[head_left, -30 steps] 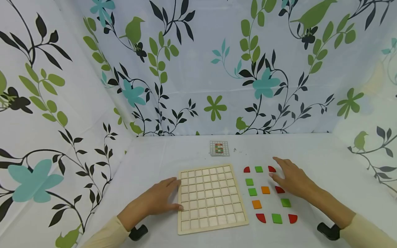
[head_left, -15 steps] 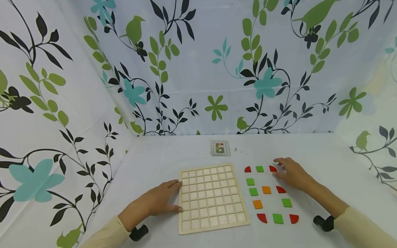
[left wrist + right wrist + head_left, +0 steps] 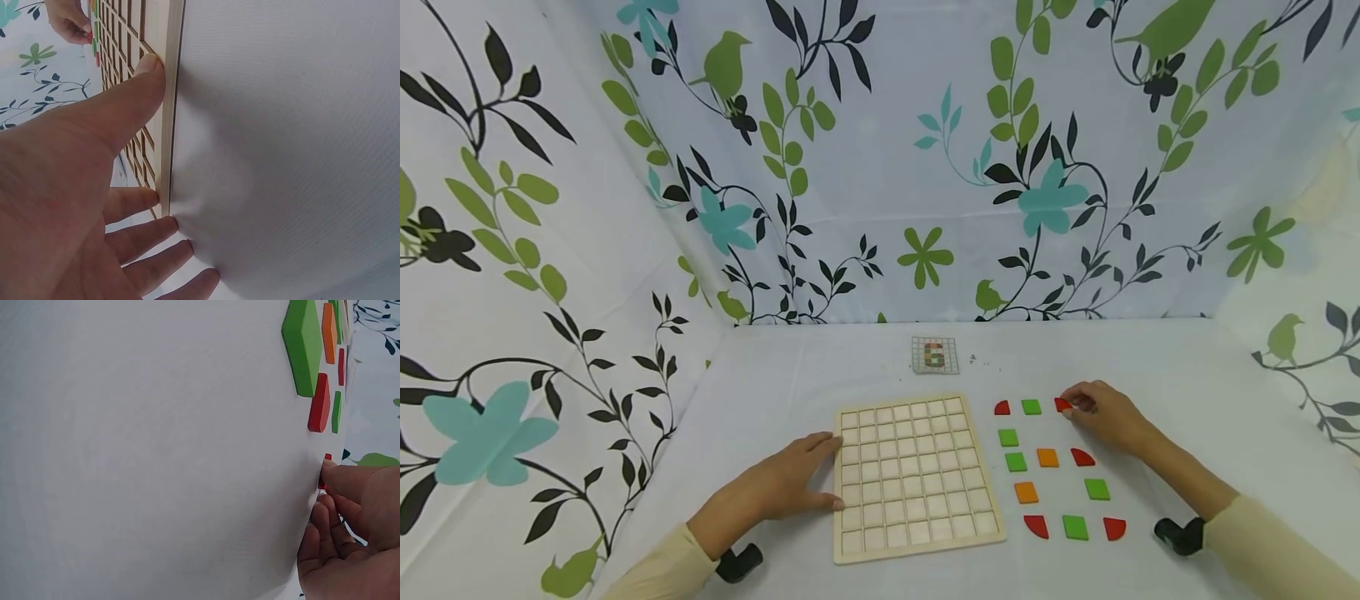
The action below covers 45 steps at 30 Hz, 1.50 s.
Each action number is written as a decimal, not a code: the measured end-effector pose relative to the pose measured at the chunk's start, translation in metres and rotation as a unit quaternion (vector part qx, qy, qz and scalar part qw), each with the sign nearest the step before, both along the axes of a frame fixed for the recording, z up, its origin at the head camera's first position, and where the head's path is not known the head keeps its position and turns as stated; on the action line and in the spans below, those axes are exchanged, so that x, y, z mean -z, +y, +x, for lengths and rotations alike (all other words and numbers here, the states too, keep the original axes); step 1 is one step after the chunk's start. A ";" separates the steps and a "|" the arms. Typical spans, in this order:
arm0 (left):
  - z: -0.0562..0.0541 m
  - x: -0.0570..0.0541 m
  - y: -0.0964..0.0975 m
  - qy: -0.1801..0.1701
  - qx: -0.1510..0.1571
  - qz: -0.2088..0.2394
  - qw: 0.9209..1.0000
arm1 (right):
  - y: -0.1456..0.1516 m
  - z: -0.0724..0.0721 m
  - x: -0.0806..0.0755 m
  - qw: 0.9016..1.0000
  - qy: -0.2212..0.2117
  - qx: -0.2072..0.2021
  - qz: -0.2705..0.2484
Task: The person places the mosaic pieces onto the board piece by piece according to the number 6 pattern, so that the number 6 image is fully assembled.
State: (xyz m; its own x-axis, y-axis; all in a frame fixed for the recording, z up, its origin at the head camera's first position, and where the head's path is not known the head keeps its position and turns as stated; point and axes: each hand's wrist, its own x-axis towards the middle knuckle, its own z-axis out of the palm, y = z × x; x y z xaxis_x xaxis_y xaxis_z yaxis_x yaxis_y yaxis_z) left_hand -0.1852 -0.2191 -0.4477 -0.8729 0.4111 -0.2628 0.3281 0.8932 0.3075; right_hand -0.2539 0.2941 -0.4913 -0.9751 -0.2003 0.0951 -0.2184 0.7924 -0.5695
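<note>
A pale wooden grid board [image 3: 916,464] lies on the white table, its square cells bare. My left hand [image 3: 788,481] rests along its left edge; in the left wrist view the thumb lies on the rim and the fingers stretch out at the side. Right of the board are loose tiles in red, green and orange. My right hand [image 3: 1111,417] pinches a red quarter-round tile [image 3: 1062,404] between thumb and fingers at the far right of the top row. In the right wrist view this red tile [image 3: 327,457] is mostly hidden by the fingertips.
A small card [image 3: 935,356] printed with a coloured grid pattern lies behind the board. A green square tile [image 3: 1032,407] sits left of the right hand, and a red quarter-round tile [image 3: 1082,457] below it. A patterned curtain [image 3: 850,167] hangs behind the table.
My right hand has come down onto the top-right red tile, and its thumb and fingers have closed on it. My left hand stays at the board's edge.
</note>
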 end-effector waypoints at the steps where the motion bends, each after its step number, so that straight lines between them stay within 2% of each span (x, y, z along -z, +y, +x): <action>1: 0.000 0.000 0.000 -0.001 -0.001 0.001 1.000 | 0.000 -0.001 0.001 1.000 0.002 0.000 -0.001; 15: 0.002 -0.001 0.000 0.000 -0.003 0.000 1.000 | -0.002 -0.002 0.001 1.000 0.009 -0.012 0.008; 21: 0.002 -0.001 0.000 -0.001 -0.005 -0.004 1.000 | -0.008 -0.003 -0.005 1.000 0.015 -0.020 0.003; 38: 0.002 0.000 -0.001 -0.001 -0.002 0.005 1.000 | -0.065 -0.009 -0.027 0.999 -0.002 -0.021 -0.033; 45: 0.002 -0.001 0.000 -0.004 -0.003 0.007 1.000 | -0.095 -0.009 -0.033 0.998 -0.026 -0.044 -0.040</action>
State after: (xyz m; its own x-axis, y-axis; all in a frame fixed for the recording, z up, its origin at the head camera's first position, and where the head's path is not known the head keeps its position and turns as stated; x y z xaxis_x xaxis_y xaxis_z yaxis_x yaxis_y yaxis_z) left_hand -0.1829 -0.2196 -0.4465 -0.8737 0.4086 -0.2639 0.3197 0.8913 0.3215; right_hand -0.2629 0.1989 -0.4582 -0.9580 -0.2793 0.0646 -0.2542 0.7235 -0.6418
